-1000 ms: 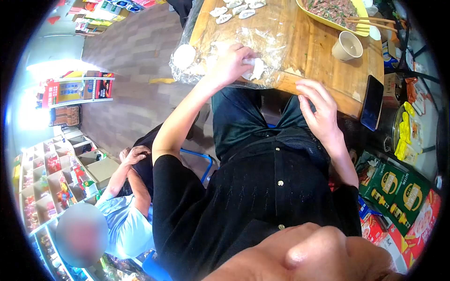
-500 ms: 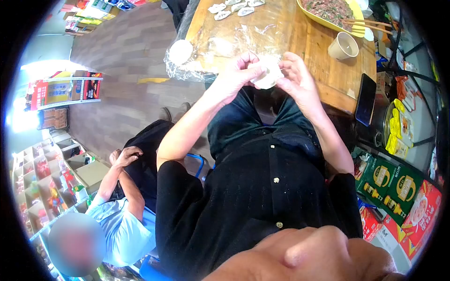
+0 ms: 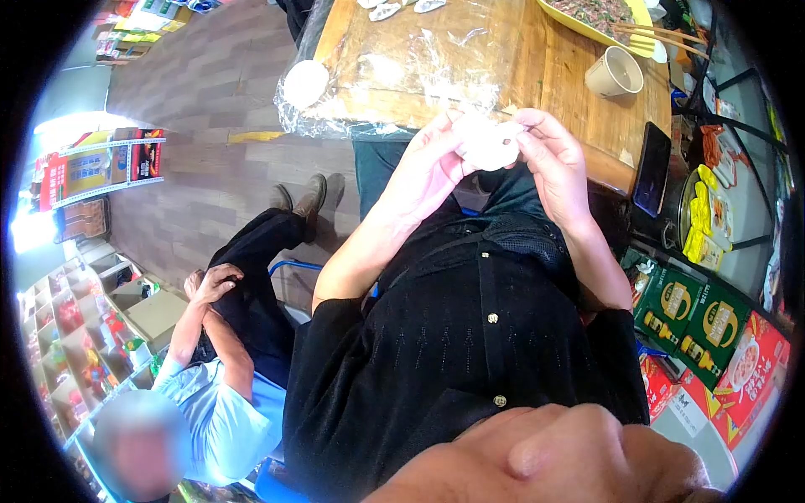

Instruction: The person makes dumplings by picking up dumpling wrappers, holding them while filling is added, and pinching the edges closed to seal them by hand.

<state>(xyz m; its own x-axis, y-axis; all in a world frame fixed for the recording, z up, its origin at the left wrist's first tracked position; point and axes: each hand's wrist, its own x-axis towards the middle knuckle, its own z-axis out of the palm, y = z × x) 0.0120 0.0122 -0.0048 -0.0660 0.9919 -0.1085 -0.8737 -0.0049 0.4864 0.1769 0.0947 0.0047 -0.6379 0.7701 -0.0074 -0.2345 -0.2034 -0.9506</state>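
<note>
- Spanning the area beyond the knees, one wooden tabletop (image 3: 549,71) carries most of the things.
- One sheet of clear film (image 3: 310,126), rumpled, covers the tabletop's near left corner and part of its near edge.
- One yellow tray (image 3: 641,14) sits toward the far right corner, cut off above; plenty of meat mixture (image 3: 595,12) remains in it, with two chopsticks (image 3: 671,35) jutting past its right side.
- Two hands are at work: left hand (image 3: 432,168) and right hand (image 3: 555,168) both pinch the same thing by its opposite sides, just off the near edge.
- One dark phone (image 3: 651,172) is by the near right corner; I cannot tell what bears it.
- One paper cup (image 3: 615,75) stands near the right edge, between tray and phone.
- One dough round (image 3: 486,149) is between the hands, at the near edge. It looks flat and unfolded, no mixture showing on it, so I judge this piece barely begun.
- One white disc (image 3: 306,84) lies at the near left corner; single or stacked, I cannot tell.
- At least three folded pieces (image 3: 385,12) lie toward the far left and look finished; the view's limit hides any full count.
</note>
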